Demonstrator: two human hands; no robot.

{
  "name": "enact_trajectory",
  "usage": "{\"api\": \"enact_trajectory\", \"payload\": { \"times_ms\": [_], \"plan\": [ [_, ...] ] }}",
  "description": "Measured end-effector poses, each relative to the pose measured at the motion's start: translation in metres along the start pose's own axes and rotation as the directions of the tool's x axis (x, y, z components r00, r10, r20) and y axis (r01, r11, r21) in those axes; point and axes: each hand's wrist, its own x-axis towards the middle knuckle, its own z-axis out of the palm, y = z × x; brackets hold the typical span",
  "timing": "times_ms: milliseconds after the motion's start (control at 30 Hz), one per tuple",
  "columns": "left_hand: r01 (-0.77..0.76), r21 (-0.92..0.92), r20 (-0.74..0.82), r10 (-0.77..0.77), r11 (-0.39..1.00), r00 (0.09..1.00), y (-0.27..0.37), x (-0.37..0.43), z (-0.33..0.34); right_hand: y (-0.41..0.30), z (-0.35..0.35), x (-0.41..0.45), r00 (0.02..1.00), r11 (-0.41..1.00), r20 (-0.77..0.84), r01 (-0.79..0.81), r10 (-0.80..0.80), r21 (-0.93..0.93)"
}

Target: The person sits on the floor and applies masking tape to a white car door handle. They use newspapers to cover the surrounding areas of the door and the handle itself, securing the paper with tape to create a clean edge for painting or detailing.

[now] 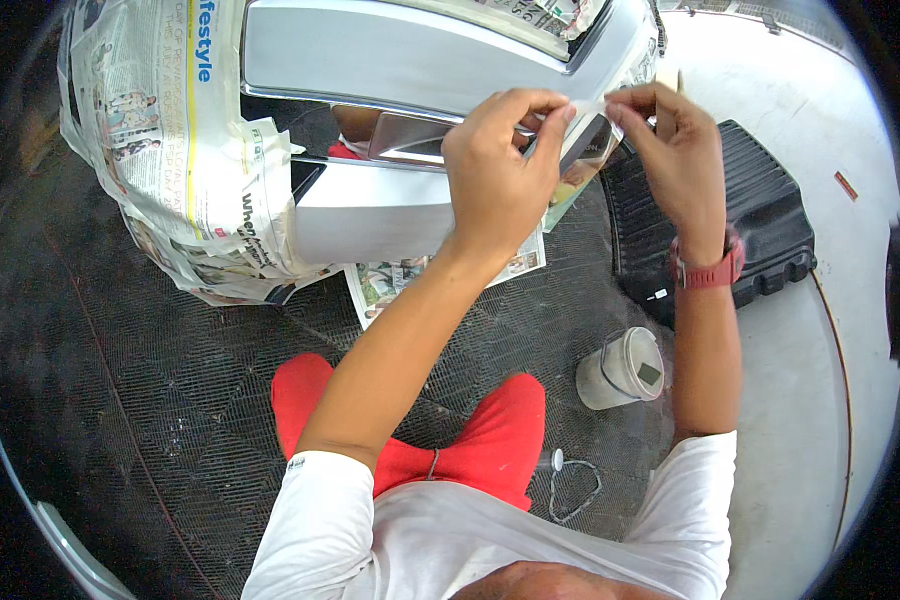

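Before me stands a silver-grey car body panel (pixel 390 60) with chrome trim (pixel 345 99) and a dark glossy recess. Newspaper (pixel 157 150) is taped over its left end, and more paper (pixel 589 176) covers the right edge. My left hand (pixel 504 169) pinches one end of a pale strip, seemingly masking tape (pixel 588 107), between thumb and forefinger. At the strip's other end, my right hand (pixel 679 150) pinches it close by, above the panel's right edge. A cream object (pixel 669 80), perhaps a tape roll, is partly hidden behind the right fingers.
A ribbed black plastic tray or liner (pixel 720 217) lies right of the panel. Nearer stands a lidded white bucket (pixel 615 371) with a handle. A loose newspaper sheet (pixel 529 259) hangs under the panel. Black ribbed matting (pixel 217 390) meets a pale floor (pixel 780 420).
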Motion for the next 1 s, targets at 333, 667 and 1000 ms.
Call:
{"api": "enact_trajectory", "payload": {
  "times_ms": [333, 667, 1000],
  "plan": [
    [-0.173, 0.537, 0.164, 0.099, 0.826, 0.981, 0.008, 0.064, 0.022, -0.019, -0.026, 0.077, 0.908, 0.82, 0.068, 0.403, -0.412, -0.407],
    [-0.229, 0.764, 0.226, 0.082, 0.603, 0.971, 0.003, 0.095, 0.036, 0.012, -0.025, 0.129, 0.798, 0.597, 0.241, 0.58, -0.552, -0.553],
    [-0.177, 0.731, 0.174, 0.071, 0.658, 0.982, 0.002, 0.086, 0.047, 0.016, -0.033, 0.138, 0.741, 0.541, 0.305, 0.654, -0.598, -0.529]
  ]
}}
